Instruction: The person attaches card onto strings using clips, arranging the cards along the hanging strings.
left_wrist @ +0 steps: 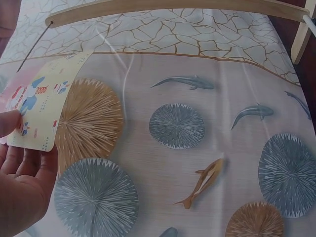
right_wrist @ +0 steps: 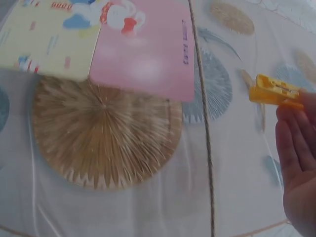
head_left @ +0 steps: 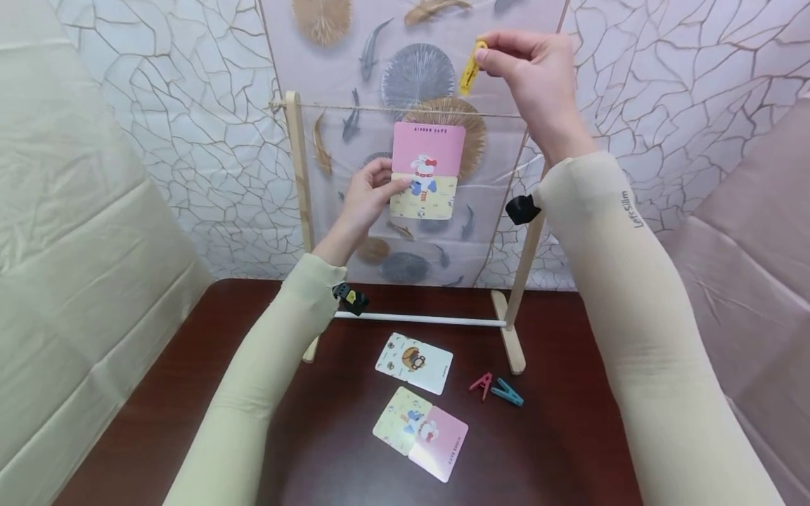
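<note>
A pink and yellow card [head_left: 429,151] with a cartoon rabbit is pinched at its left edge by my left hand [head_left: 370,193]. The card stands upright, its top edge just below the twine [head_left: 354,107] in the right wrist view's line of sight too. In the left wrist view, the thumb lies over the card's front [left_wrist: 49,106] and the fingers are behind it. Above the twine, to the right of the card, my right hand [head_left: 538,84] pinches a yellow clothespin [head_left: 470,70] between thumb and fingers. The clothespin [right_wrist: 276,92] is apart from card and twine.
The twine runs between two wooden posts [head_left: 297,161] joined below by a white rod [head_left: 430,320]. On the dark table [head_left: 557,422] lie a bear-like cartoon card [head_left: 433,365], a second rabbit card [head_left: 443,439], a red clothespin [head_left: 482,383] and a blue clothespin [head_left: 508,393]. A fish-patterned cloth hangs behind.
</note>
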Available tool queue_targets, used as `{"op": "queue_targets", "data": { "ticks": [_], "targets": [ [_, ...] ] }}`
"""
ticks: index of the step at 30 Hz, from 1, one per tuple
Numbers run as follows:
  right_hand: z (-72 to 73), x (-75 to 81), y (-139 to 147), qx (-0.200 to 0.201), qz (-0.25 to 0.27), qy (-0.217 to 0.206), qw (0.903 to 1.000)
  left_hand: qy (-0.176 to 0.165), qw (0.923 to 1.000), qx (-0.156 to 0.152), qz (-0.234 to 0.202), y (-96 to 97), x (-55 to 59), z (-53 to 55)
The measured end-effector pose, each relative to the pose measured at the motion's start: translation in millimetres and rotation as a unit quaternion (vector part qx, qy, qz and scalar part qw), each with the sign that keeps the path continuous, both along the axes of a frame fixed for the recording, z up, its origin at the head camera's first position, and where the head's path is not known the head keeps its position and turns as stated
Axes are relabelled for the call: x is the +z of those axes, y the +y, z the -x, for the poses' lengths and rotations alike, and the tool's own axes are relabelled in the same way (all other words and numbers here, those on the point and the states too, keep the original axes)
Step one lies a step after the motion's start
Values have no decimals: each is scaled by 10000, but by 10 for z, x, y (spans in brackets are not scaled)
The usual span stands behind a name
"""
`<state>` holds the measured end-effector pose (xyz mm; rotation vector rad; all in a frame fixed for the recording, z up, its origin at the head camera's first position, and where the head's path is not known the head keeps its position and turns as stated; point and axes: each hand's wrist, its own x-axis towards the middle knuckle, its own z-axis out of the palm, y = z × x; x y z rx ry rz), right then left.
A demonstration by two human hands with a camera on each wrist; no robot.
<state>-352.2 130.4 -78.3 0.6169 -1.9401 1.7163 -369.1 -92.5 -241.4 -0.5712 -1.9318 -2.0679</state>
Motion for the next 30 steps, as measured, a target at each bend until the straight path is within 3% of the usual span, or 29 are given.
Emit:
{"op": "queue_targets", "data": {
  "ticks": [6, 16, 30],
  "targets": [
    [92, -29, -149, 1, -121, -312, 9994, 25, 9998, 114, 134, -35, 34, 13],
    [190, -188, -199, -132, -598, -398, 9973, -80, 9999, 41, 99, 45, -18, 62],
    [177, -81, -263, -371, -1158, -726, 9899, -51, 9999, 103, 60, 78, 109, 85]
  ]
}}
